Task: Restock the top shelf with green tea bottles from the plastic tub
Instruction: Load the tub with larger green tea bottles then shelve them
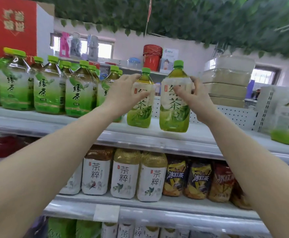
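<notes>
at top shelf point(200, 133) | left hand point(121, 93) grips plastic bottle point(140, 112) | right hand point(196, 98) grips second bottle point(173, 115)

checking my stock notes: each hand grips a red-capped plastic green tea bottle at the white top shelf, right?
No: the caps are green, not red. The head view shows the left hand gripping the left green-capped plastic tea bottle and the right hand gripping the right green-capped bottle, at the white top shelf.

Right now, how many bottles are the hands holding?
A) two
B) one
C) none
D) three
A: the left hand grips the left bottle and the right hand grips the right bottle, one green-capped bottle in each.
</notes>
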The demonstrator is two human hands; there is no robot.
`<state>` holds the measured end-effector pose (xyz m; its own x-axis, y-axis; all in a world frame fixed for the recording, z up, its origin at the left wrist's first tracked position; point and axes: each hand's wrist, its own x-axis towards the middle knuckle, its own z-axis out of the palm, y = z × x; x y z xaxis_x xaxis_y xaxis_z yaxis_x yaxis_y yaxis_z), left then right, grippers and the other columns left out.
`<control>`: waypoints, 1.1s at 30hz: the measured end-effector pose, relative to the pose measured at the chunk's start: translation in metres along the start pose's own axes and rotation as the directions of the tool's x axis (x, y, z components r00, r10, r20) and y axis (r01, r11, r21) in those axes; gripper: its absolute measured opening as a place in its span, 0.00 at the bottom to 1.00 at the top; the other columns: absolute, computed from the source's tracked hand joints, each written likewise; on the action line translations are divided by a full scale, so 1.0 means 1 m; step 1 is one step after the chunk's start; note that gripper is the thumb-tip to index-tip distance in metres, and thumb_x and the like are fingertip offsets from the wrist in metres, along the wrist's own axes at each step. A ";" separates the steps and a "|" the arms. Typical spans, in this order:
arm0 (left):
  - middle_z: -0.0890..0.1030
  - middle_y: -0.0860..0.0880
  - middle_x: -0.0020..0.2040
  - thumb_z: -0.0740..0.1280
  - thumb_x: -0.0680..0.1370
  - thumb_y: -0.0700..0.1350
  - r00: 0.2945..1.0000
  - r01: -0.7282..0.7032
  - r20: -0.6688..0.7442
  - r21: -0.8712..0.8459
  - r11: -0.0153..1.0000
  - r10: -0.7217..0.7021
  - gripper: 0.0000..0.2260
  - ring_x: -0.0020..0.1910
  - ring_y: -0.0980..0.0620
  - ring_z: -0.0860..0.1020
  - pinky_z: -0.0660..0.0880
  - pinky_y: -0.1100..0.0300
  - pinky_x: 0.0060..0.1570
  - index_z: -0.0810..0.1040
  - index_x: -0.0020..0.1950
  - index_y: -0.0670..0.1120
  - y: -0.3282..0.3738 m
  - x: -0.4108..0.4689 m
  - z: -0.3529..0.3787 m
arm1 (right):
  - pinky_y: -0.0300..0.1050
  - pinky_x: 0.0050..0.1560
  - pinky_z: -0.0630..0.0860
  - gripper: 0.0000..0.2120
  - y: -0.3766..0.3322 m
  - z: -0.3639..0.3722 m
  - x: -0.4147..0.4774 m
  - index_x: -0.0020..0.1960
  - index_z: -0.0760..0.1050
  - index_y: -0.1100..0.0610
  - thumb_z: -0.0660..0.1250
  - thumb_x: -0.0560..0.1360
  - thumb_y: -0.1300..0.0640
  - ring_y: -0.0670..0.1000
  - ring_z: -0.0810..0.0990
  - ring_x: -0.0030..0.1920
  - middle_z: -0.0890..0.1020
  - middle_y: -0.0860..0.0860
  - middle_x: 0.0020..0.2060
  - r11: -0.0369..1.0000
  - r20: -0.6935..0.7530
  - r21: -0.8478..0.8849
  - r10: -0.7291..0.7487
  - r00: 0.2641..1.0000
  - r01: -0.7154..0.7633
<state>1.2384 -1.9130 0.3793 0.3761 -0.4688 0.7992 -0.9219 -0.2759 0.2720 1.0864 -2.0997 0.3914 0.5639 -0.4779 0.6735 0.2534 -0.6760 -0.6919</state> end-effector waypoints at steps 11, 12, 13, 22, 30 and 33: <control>0.57 0.45 0.79 0.74 0.72 0.58 0.994 -0.098 0.071 0.235 0.967 0.084 0.43 0.78 0.43 0.55 0.59 0.45 0.74 0.53 0.79 0.53 -0.014 0.001 0.028 | 0.54 0.66 0.74 0.35 0.040 0.023 0.016 0.75 0.60 0.49 0.74 0.74 0.50 0.47 0.78 0.59 0.76 0.47 0.61 0.993 -0.041 -0.091 0.066 0.997 -0.069; 0.55 0.46 0.79 0.74 0.71 0.59 0.991 -0.119 0.084 0.274 0.954 0.099 0.45 0.78 0.43 0.53 0.58 0.45 0.74 0.51 0.80 0.54 -0.013 0.003 0.031 | 0.55 0.68 0.72 0.37 0.037 0.020 0.016 0.76 0.58 0.50 0.75 0.73 0.51 0.50 0.76 0.63 0.75 0.49 0.65 0.979 -0.041 -0.202 0.018 0.999 -0.026; 0.53 0.46 0.80 0.74 0.70 0.59 0.989 -0.138 0.095 0.312 0.940 0.114 0.46 0.79 0.42 0.52 0.57 0.45 0.74 0.50 0.80 0.55 -0.012 0.005 0.035 | 0.55 0.70 0.69 0.41 0.032 0.017 0.017 0.77 0.56 0.49 0.76 0.72 0.51 0.53 0.72 0.68 0.72 0.52 0.69 0.931 -0.042 -0.364 -0.043 0.998 0.025; 0.40 0.47 0.81 0.76 0.68 0.60 0.983 -0.142 0.162 0.400 0.905 0.083 0.52 0.78 0.33 0.42 0.51 0.37 0.74 0.42 0.80 0.58 -0.002 0.017 0.065 | 0.58 0.63 0.72 0.48 0.019 0.008 0.028 0.80 0.44 0.42 0.74 0.73 0.47 0.64 0.72 0.67 0.58 0.59 0.76 0.555 0.195 -0.815 -0.006 0.981 0.165; 0.43 0.46 0.80 0.78 0.67 0.58 0.988 -0.131 0.125 0.398 0.908 0.087 0.52 0.77 0.33 0.45 0.57 0.37 0.72 0.44 0.79 0.60 -0.004 0.020 0.069 | 0.55 0.63 0.74 0.46 0.028 0.011 0.035 0.80 0.46 0.41 0.74 0.74 0.51 0.60 0.72 0.66 0.59 0.56 0.74 0.629 0.234 -0.749 -0.040 0.971 0.206; 0.43 0.45 0.80 0.78 0.67 0.58 0.991 -0.112 0.115 0.422 0.900 0.069 0.53 0.77 0.32 0.46 0.58 0.38 0.72 0.42 0.78 0.61 -0.006 0.023 0.072 | 0.56 0.64 0.74 0.46 0.032 0.015 0.039 0.80 0.45 0.41 0.73 0.74 0.51 0.59 0.71 0.67 0.59 0.55 0.75 0.636 0.237 -0.742 -0.045 0.970 0.211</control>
<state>1.2595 -1.9821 0.3575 0.3195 -0.5799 0.7494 -0.8324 -0.5496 -0.0704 1.1285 -2.1314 0.3911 0.7222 -0.2999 0.6232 -0.3030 -0.9472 -0.1047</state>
